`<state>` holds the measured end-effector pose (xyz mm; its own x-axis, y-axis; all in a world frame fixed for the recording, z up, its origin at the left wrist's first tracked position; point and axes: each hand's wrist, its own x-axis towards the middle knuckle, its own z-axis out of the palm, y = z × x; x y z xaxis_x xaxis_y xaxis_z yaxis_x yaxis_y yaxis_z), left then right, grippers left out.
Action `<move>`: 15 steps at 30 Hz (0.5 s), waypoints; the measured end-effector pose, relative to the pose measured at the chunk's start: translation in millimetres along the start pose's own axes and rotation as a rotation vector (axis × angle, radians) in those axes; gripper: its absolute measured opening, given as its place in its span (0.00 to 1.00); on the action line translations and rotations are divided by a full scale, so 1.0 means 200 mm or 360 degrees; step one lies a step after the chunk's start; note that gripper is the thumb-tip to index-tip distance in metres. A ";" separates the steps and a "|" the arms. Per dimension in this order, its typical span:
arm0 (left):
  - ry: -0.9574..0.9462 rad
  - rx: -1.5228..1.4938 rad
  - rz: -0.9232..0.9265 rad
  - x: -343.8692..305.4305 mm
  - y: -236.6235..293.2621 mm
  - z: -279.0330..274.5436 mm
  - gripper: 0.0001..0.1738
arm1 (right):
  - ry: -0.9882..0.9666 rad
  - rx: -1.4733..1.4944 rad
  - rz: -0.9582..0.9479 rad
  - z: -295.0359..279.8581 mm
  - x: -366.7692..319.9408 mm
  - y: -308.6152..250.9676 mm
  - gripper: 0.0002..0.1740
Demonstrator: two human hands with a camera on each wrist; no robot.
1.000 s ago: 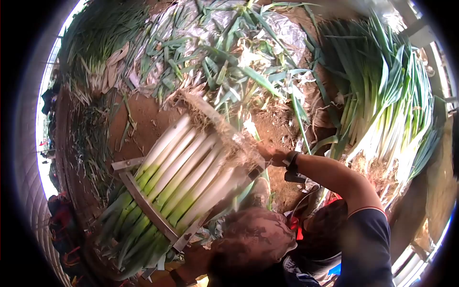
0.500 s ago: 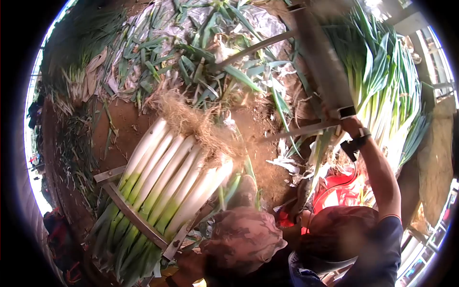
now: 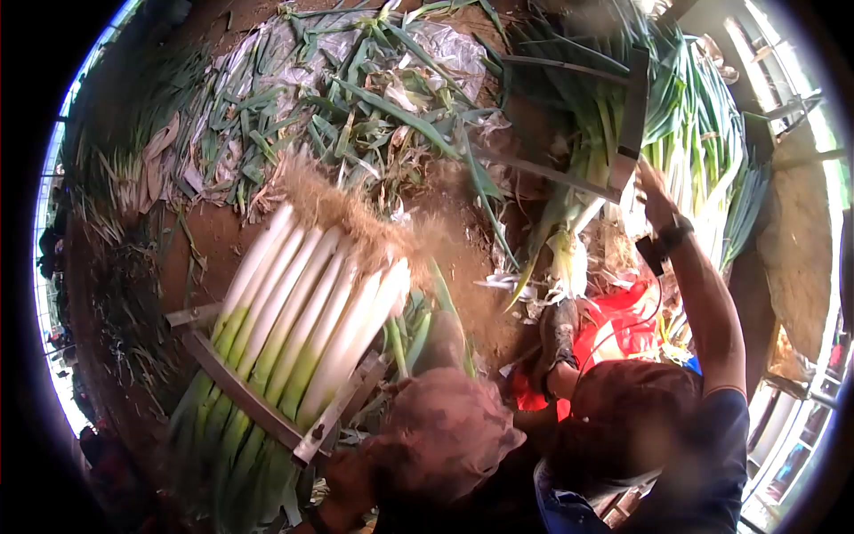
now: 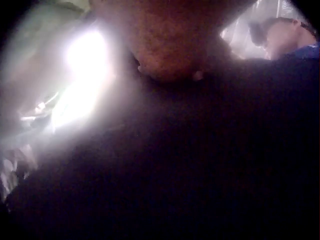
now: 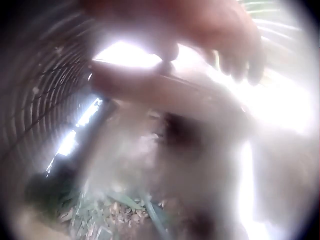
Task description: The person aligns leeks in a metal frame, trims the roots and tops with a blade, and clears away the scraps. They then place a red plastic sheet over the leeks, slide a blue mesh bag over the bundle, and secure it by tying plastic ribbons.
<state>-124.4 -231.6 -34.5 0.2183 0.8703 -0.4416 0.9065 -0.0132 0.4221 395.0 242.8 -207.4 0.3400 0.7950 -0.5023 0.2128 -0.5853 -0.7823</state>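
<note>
Leeks (image 3: 298, 311) lie side by side in a row, white shafts and hairy roots (image 3: 347, 209) upward, green leaves at the lower left. A metal rack (image 3: 245, 392) crosses their green part. My right hand (image 3: 656, 196) grips the end of a separate metal frame (image 3: 633, 111) with two long prongs, out to the right over leek leaves. In the right wrist view my fingers (image 5: 235, 60) hang over its blurred bar. My left hand (image 3: 351, 481) is near the rack's lower corner, mostly hidden behind a cap; what it holds cannot be told.
A big pile of uncut leeks (image 3: 703, 142) stands at the right. Cut leaves and trimmings (image 3: 356, 98) cover the ground beyond the rack. More leeks (image 3: 120, 173) lie at the far left. Red plastic (image 3: 623, 325) is near the right arm. Dark clothing (image 4: 175, 150) fills the left wrist view.
The right hand has lifted the metal frame off the leek shafts and carried it over to the right. The leeks and lower rack stay together in their row.
</note>
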 end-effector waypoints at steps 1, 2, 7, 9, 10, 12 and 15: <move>0.0001 -0.0017 0.0011 -0.04 -0.03 0.05 0.21 | -0.0114 -0.0100 -0.0168 -0.05 0.00 -0.03 0.41; 0.0067 -0.0034 -0.0011 -0.07 -0.09 0.14 0.21 | -0.0111 0.0039 -0.0217 -0.04 -0.08 -0.12 0.39; 0.0634 -0.0087 0.0058 0.06 0.05 0.03 0.07 | -0.0383 0.0381 -0.0627 0.07 -0.72 -0.76 0.20; 0.0897 -0.0248 0.0197 0.07 0.02 0.08 0.09 | -0.0499 0.0637 -0.0765 0.15 -1.06 -0.95 0.10; 0.0854 -0.0155 0.0211 0.06 0.02 0.07 0.09 | -0.0563 0.0710 -0.0790 0.16 -1.14 -1.02 0.09; 0.0823 -0.0067 0.0243 0.04 0.02 0.06 0.09 | -0.0651 0.0564 -0.1046 0.13 -1.30 -1.14 0.09; 0.1193 -0.0399 0.0258 0.03 0.00 0.12 0.10 | -0.0884 0.0672 -0.1333 0.00 -1.44 -1.25 0.09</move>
<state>-114.4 -238.0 -55.9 -0.0413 0.9671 0.2511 0.7567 -0.1338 0.6399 244.7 159.8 133.3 -0.2505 0.9389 0.2359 -0.1838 0.1931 -0.9638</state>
